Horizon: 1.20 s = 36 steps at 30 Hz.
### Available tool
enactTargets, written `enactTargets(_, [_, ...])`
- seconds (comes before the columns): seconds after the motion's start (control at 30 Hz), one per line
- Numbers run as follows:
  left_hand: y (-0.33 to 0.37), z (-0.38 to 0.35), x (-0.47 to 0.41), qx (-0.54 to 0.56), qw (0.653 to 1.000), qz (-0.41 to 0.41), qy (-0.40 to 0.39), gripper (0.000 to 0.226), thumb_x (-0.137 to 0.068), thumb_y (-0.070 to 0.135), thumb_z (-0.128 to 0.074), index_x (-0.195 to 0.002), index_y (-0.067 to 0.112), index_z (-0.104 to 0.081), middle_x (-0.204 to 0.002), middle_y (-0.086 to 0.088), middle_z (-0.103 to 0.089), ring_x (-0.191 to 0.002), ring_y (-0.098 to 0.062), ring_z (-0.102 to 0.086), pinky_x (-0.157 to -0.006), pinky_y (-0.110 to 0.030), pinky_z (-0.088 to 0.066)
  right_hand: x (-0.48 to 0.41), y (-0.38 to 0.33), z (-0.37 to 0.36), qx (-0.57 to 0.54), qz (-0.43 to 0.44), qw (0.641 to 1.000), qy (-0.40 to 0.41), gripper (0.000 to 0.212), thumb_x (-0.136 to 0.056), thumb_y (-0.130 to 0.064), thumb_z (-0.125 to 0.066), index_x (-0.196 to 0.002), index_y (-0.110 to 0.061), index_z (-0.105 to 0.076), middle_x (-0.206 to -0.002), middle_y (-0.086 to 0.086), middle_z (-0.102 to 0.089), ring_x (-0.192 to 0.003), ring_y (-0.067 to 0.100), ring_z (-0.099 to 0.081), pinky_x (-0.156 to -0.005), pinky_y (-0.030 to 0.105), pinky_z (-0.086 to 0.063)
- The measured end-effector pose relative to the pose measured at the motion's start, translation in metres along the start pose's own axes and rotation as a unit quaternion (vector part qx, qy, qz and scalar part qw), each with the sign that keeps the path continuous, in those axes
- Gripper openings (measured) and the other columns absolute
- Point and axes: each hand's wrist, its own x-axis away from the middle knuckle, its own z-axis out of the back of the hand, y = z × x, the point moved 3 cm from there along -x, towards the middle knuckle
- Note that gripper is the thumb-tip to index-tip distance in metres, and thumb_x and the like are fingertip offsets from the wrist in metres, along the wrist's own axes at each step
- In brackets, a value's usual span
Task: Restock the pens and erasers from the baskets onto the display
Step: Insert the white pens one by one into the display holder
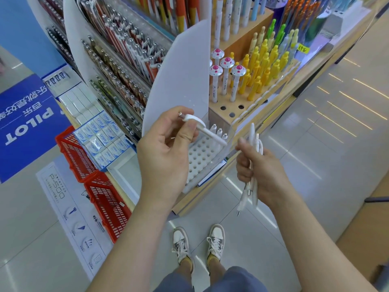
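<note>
1. Sneakers (197,243), pale ones with white laces, planted on the shiny tiled floor (315,157) right at the shelf corner.
2. The right hand (259,171) is a fist wrapped round a bunch of white pens (252,142), held roughly upright. They poke out above and below the fingers.
3. The left hand (166,148) has a single white pen (201,127) pinched between thumb and fingertips. It's tilted, metal tip up and to the left, other end down over the holder.
4. Just under both hands sits a white holder (197,161) full of little round holes, at the front edge of the display. Three pens (219,131) already stand in its back row, silver tips up.
5. Down to the left, two red baskets (105,199) sit end to end against the shelf base. Can't really tell what's in them.
6. Just beside the farther basket: blue-and-white boxes of erasers (103,140) packed in tight rows on the low shelf.
7. Behind the holder is a wooden block (221,116) with mushroom-topped pens (226,76) and a crowd of yellow pens (263,66) stuck in it.
8. A curved white divider (185,76) splits that block from the slanted rack of pens (122,66) on the left.
9. Farthest left, a blue Pilot sign (27,127).
</note>
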Motion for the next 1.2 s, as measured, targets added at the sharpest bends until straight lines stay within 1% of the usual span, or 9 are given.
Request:
enactTargets(0.07, [-0.003,0.003,0.001,-0.078,0.996,-0.041,-0.011,0.018,-0.090,0.023,-0.064,-0.097,0.039,-0.067,-0.091,0.003,-0.066,-0.082,-0.017,-0.066,-0.077,-0.039,-0.057,-0.008,0.002,-0.002,0.044,0.051,0.994,0.084,0.022,-0.086,-0.027,-0.070,-0.095,-0.015,-0.054,-0.060,0.003,-0.041,-0.042,0.012,-0.030,-0.041,0.023,-0.026])
enactTargets(0.17, [-0.011,0.004,-0.002,-0.145,0.988,-0.048,-0.019,0.013,-0.090,0.028,-0.063,-0.096,0.039,-0.067,-0.083,0.006,-0.062,-0.067,-0.014,-0.065,-0.066,-0.036,-0.058,-0.020,0.006,-0.012,0.150,0.094,0.978,0.110,0.043,-0.080,-0.037,-0.075,-0.114,-0.020,-0.056,-0.072,0.004,-0.055,-0.044,0.007,-0.042,-0.044,0.023,-0.033])
enactTargets(0.23, [-0.021,0.001,-0.005,-0.177,0.983,-0.038,-0.029,0.009,-0.092,0.027,-0.061,-0.094,0.033,-0.067,-0.075,0.006,-0.064,-0.061,-0.013,-0.065,-0.063,-0.038,-0.057,-0.026,0.007,-0.015,0.210,0.112,0.964,0.118,0.040,-0.078,-0.044,-0.074,-0.105,-0.018,-0.061,-0.072,0.002,-0.053,-0.049,0.011,-0.040,-0.050,0.027,-0.035])
enactTargets(0.3, [-0.030,-0.004,-0.009,-0.250,0.965,-0.063,-0.047,0.008,-0.091,0.022,-0.059,-0.094,0.026,-0.066,-0.072,0.003,-0.066,-0.063,-0.015,-0.064,-0.062,-0.037,-0.054,-0.030,0.006,-0.013,0.217,0.123,0.961,0.123,0.030,-0.080,-0.039,-0.073,-0.094,-0.014,-0.062,-0.062,-0.001,-0.045,-0.051,0.016,-0.033,-0.050,0.030,-0.032])
enactTargets(0.4, [-0.041,-0.014,-0.013,-0.326,0.938,-0.087,-0.073,0.015,-0.087,0.012,-0.059,-0.096,0.016,-0.070,-0.076,0.000,-0.067,-0.064,-0.015,-0.062,-0.063,-0.032,-0.049,-0.033,0.004,-0.009,0.229,0.115,0.959,0.124,0.027,-0.081,-0.029,-0.071,-0.096,-0.008,-0.061,-0.060,-0.001,-0.041,-0.052,0.020,-0.030,-0.052,0.032,-0.030])
enactTargets(0.57, [-0.052,-0.026,-0.020,-0.383,0.913,-0.094,-0.104,0.015,-0.091,0.018,-0.055,-0.094,0.015,-0.069,-0.075,-0.003,-0.062,-0.066,-0.019,-0.056,-0.062,-0.034,-0.045,-0.036,-0.005,-0.005,0.291,0.137,0.939,0.122,0.015,-0.082,-0.023,-0.063,-0.088,-0.009,-0.064,-0.063,0.009,-0.037,-0.055,0.020,-0.031,-0.052,0.032,-0.030])
enactTargets(0.7, [-0.052,-0.028,-0.019,-0.431,0.884,-0.126,-0.126,0.013,-0.091,0.016,-0.056,-0.096,0.011,-0.067,-0.077,-0.005,-0.065,-0.067,-0.023,-0.058,-0.059,-0.031,-0.042,-0.039,-0.009,-0.001,0.329,0.156,0.926,0.097,0.031,-0.086,-0.024,-0.060,-0.091,0.007,-0.057,-0.061,0.009,-0.032,-0.051,0.018,-0.029,-0.051,0.029,-0.027])
enactTargets(0.93, [-0.048,-0.020,-0.017,-0.465,0.863,-0.151,-0.128,0.005,-0.084,0.012,-0.063,-0.086,0.012,-0.067,-0.066,-0.002,-0.062,-0.057,-0.023,-0.056,-0.050,-0.031,-0.044,-0.044,-0.010,0.001,0.298,0.157,0.939,0.076,0.035,-0.087,-0.032,-0.065,-0.090,0.003,-0.060,-0.055,0.004,-0.031,-0.048,0.020,-0.027,-0.051,0.032,-0.029])
enactTargets(1.2, [-0.048,-0.024,-0.023,-0.466,0.860,-0.164,-0.130,0.007,-0.089,0.010,-0.056,-0.089,0.008,-0.063,-0.073,-0.006,-0.060,-0.062,-0.026,-0.055,-0.052,-0.035,-0.043,-0.046,-0.011,0.006,0.290,0.157,0.944,0.027,0.049,-0.087,-0.036,-0.068,-0.102,0.010,-0.055,-0.064,0.011,-0.031,-0.055,0.023,-0.027,-0.055,0.035,-0.029])
